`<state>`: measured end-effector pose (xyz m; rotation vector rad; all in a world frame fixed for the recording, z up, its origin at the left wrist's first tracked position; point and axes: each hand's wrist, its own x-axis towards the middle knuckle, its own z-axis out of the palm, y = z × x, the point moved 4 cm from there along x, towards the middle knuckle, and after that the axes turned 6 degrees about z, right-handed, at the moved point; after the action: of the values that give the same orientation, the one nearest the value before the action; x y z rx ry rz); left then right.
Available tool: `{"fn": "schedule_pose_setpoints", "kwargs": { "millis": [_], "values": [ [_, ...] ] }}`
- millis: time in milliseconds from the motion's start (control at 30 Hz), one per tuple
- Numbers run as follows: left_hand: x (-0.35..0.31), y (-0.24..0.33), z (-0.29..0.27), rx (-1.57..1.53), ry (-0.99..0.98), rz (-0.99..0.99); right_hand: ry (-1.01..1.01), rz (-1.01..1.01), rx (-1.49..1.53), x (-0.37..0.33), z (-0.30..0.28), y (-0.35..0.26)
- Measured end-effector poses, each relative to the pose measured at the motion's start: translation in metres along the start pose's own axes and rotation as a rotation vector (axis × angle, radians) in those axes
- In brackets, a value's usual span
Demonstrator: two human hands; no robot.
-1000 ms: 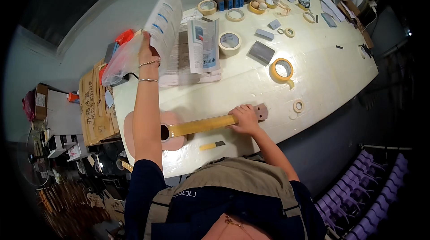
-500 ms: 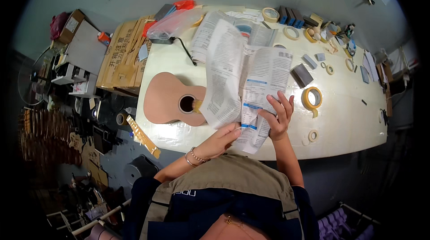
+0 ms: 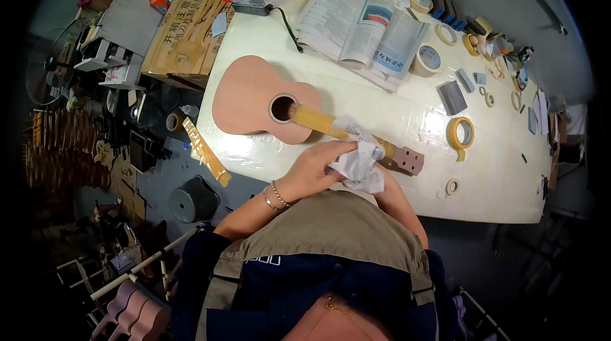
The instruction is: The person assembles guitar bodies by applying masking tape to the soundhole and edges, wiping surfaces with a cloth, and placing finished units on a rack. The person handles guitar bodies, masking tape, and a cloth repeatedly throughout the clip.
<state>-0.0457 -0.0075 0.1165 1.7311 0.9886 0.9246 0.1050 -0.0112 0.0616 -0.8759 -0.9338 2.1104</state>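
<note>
A crumpled sheet of newspaper (image 3: pixel 363 166) is bunched up in front of me, with the fingers of my left hand (image 3: pixel 316 166) closed on its left side. My right hand (image 3: pixel 386 183) is behind the crumpled paper; its fingers are hidden. Just beyond both hands lies an unvarnished wooden ukulele (image 3: pixel 245 99), its body to the left. Yellow tape (image 3: pixel 315 121) covers its fretboard from the sound hole, and the paper hides part of the neck. The bare headstock (image 3: pixel 408 160), with peg holes and no strings, shows right of the paper.
Open newspapers (image 3: pixel 344 20) lie at the table's back, beside a wide white tape roll (image 3: pixel 428 59). On the right are a grey block (image 3: pixel 451 98), a yellow tape roll (image 3: pixel 459 133) and a small roll (image 3: pixel 452 186). A cardboard box (image 3: pixel 184 35) stands left of the table (image 3: pixel 496 194).
The newspaper sheet, spread between my hands before, is now crumpled into a small bundle. My right hand has moved down behind it. The ukulele's neck and headstock have come into sight.
</note>
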Motion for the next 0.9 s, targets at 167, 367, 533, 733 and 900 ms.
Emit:
{"fn": "schedule_pose_setpoints", "kwargs": {
  "millis": [167,367,533,733,900],
  "values": [
    [0.006,-0.086,-0.097,-0.131,0.333,-0.369,0.560,-0.482,-1.270,0.018,-0.014,-0.034],
    [0.040,-0.159,-0.154,0.598,-0.108,-0.468,0.588,-0.440,-1.223,0.059,-0.077,-0.009],
    [0.059,-0.156,-0.129,0.935,-0.205,-0.353,0.602,-0.263,-1.439,0.068,-0.076,0.008],
    [0.055,-0.170,-0.085,1.224,-0.208,-0.231,0.639,-0.283,-1.425,0.068,-0.074,0.006],
    [0.073,-0.162,-0.147,0.671,-0.630,-0.224,0.645,-0.336,-1.409,0.066,-0.074,0.004]
  ]
}}
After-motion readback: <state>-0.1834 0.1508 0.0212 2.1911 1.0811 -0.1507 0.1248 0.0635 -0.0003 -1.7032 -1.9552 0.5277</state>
